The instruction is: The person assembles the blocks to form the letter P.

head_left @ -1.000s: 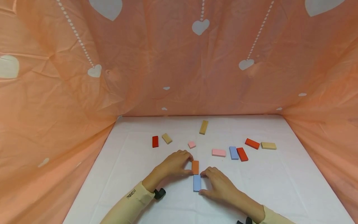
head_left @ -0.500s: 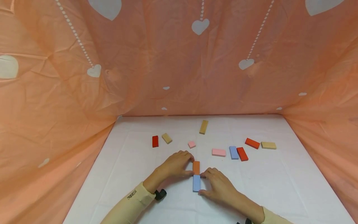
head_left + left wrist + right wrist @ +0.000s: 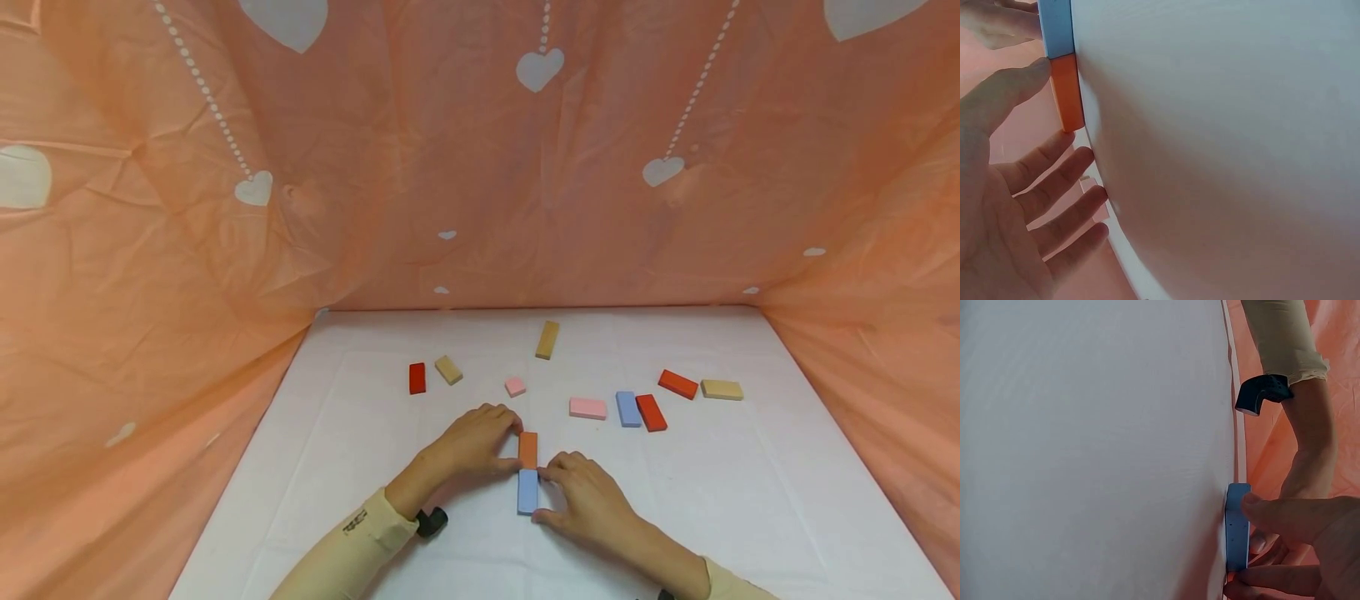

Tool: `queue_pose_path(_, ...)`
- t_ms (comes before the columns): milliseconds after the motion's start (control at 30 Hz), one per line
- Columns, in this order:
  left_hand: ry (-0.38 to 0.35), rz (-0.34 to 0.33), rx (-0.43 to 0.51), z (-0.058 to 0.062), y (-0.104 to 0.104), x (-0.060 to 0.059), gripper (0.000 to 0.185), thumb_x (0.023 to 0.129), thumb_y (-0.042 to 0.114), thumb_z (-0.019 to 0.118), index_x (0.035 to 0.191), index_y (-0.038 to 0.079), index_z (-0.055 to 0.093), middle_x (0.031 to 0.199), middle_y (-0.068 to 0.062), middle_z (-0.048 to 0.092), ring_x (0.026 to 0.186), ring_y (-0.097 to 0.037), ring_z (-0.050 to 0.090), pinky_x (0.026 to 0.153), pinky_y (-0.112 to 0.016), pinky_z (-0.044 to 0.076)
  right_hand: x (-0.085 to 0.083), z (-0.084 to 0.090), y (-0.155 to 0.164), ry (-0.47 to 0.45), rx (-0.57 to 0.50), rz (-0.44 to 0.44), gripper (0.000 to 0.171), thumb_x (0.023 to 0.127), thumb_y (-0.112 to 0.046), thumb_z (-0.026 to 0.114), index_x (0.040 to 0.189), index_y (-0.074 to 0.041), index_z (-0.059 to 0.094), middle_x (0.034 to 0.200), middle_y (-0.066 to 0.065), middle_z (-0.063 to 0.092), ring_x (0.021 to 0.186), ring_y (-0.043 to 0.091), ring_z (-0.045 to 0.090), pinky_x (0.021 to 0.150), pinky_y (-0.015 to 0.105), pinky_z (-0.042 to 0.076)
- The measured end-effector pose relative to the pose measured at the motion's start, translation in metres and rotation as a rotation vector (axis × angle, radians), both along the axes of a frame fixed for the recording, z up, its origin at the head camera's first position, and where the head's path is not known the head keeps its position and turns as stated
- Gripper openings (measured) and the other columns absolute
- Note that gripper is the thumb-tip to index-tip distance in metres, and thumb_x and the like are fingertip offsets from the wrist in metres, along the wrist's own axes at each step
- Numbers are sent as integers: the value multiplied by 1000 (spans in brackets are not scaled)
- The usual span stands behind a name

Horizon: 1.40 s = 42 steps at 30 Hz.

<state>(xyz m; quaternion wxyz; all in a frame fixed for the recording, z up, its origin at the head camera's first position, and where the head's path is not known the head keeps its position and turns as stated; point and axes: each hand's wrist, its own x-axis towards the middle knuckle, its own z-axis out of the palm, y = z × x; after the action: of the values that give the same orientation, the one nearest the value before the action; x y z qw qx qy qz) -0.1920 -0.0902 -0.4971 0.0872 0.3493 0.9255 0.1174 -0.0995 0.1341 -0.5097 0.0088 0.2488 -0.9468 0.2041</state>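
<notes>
An orange block [image 3: 528, 450] and a blue block [image 3: 528, 492] lie flat, end to end in line on the white cloth. My left hand [image 3: 476, 440] pinches the orange block between thumb and forefinger; the left wrist view shows the thumb near the joint and the forefinger at the far end of the orange block [image 3: 1068, 94], the other fingers spread loosely. From the right, my right hand [image 3: 592, 502] pinches the blue block, its thumb at the near end. In the right wrist view that blue block [image 3: 1237, 528] sits between thumb and fingers.
Beyond the hands lie a red block [image 3: 417, 378], a short tan block [image 3: 448, 370], a small pink piece [image 3: 515, 387] and a long tan block [image 3: 547, 340]. Rightward are a pink block [image 3: 587, 408], another blue block [image 3: 628, 409] and more red and tan ones. Orange curtain [image 3: 480, 167] surrounds the table.
The orange block has shifted slightly right with my left hand, from a small sideways offset into line with the blue block. My right hand has hardly moved.
</notes>
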Motion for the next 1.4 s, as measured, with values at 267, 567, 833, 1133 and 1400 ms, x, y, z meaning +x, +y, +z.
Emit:
queue_pose_path(267, 25, -12, 7, 0, -1, 1, 48, 94, 43, 83, 129, 15, 67, 129, 0, 67, 126, -23, 60, 107, -40, 51, 1, -1, 1, 30, -3, 17, 60, 78, -44, 96, 120, -4, 80, 109, 1, 71, 101, 21, 64, 91, 43, 56)
queue_pose_path(567, 6, 20, 30, 1, -4, 1, 49, 96, 41, 80, 135, 15, 65, 132, 0, 67, 125, -21, 61, 107, -40, 51, -2, 3, 3, -97, -82, -75, 67, 85, -45, 91, 136, -8, 69, 116, 0, 72, 111, 20, 65, 99, 48, 56)
queue_pose_path(833, 18, 95, 70, 2, -20, -11, 56, 98, 41, 79, 143, 12, 63, 137, -5, 66, 124, -25, 65, 106, -44, 54, -15, 1, 6, -164, -118, -70, 81, 84, -44, 92, 151, -12, 59, 118, -1, 72, 118, 26, 64, 107, 57, 50)
queue_pose_path(1133, 57, 310, 176, 10, -46, -31, 61, 96, 38, 82, 143, 4, 63, 138, -13, 66, 128, -33, 62, 106, -50, 53, -25, -4, 10, -117, -71, 0, 87, 83, -54, 90, 157, -22, 56, 119, -5, 64, 104, 14, 55, 96, 48, 52)
queue_pose_path(1400, 77, 478, 197, 6, -66, -49, 66, 94, 40, 84, 143, 3, 61, 129, -16, 65, 107, -33, 67, 88, -50, 57, -28, -5, 11, -128, -62, 30, 88, 83, -55, 89, 156, -17, 57, 120, -3, 62, 107, 17, 56, 97, 48, 51)
